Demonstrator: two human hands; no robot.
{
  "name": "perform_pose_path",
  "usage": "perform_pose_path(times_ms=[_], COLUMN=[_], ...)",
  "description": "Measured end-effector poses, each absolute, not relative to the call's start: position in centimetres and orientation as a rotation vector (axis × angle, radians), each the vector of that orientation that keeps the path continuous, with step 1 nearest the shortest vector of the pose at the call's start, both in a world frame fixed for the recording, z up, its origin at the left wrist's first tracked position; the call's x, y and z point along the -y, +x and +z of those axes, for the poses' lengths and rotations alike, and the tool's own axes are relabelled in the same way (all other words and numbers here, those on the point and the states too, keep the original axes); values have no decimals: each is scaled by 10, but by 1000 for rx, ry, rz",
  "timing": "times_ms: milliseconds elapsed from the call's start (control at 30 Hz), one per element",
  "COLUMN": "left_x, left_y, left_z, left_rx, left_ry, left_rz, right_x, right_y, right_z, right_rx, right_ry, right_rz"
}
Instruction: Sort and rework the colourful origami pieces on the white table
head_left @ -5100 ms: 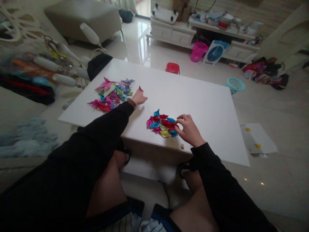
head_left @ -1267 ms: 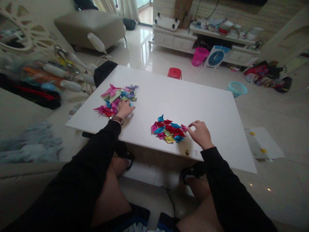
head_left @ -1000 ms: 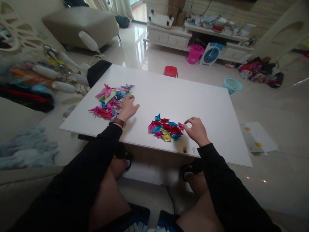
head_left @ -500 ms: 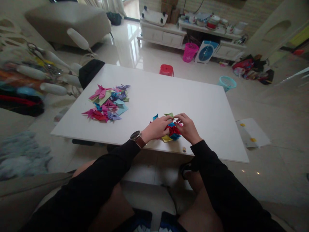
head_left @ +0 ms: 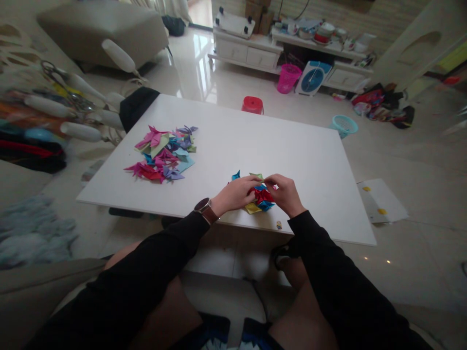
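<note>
Between my two hands, above the near part of the white table (head_left: 292, 150), is a small light-green folded-paper piece (head_left: 257, 175), probably a paper crane. My left hand (head_left: 238, 191), with a watch at the wrist, pinches its left side. The fingertips of my right hand (head_left: 286, 192) are closed on its right end, partly hiding it. Beneath the hands lies a small heap of shiny paper cranes: a red one (head_left: 263, 195), a yellow one (head_left: 252, 208) and blue ones (head_left: 266, 206). My fingers cover part of this heap.
A larger pile of coloured paper cranes (head_left: 164, 155) lies on the table's left side. A tiny cartoon sticker (head_left: 279, 225) is near the front edge. Beyond the table stand a red stool (head_left: 252, 104), a pink basket (head_left: 288, 78) and a light-blue basket (head_left: 344, 125).
My right hand's fingers have drawn together on the green paper's right end. The left hand has shifted very slightly left. Both heaps look the same.
</note>
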State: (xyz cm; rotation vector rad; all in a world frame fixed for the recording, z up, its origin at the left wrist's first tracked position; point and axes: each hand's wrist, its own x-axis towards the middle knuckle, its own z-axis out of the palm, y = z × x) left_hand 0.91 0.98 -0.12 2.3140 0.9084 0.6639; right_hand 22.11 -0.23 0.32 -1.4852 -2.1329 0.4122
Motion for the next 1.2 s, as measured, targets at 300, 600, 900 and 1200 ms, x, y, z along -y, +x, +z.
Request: perform_pose_path(times_ms=[300, 600, 900, 1200], left_x=[-28, -23, -19, -18], left_y=[9, 18, 21, 21], left_z=[-4, -13, -19, -4], left_rx=[-1191, -1006, -982, -893], left_ry=[1187, 888, 1052, 782], left_rz=[924, 862, 810, 876], right_x=[4, 6, 6, -2], right_y=[221, 216, 207, 204], right_z=[0, 0, -6, -3], right_rx=[2140, 2153, 2186, 1535], right_ry=[-1304, -1218, -1289, -1440], right_rz=[373, 361, 273, 775])
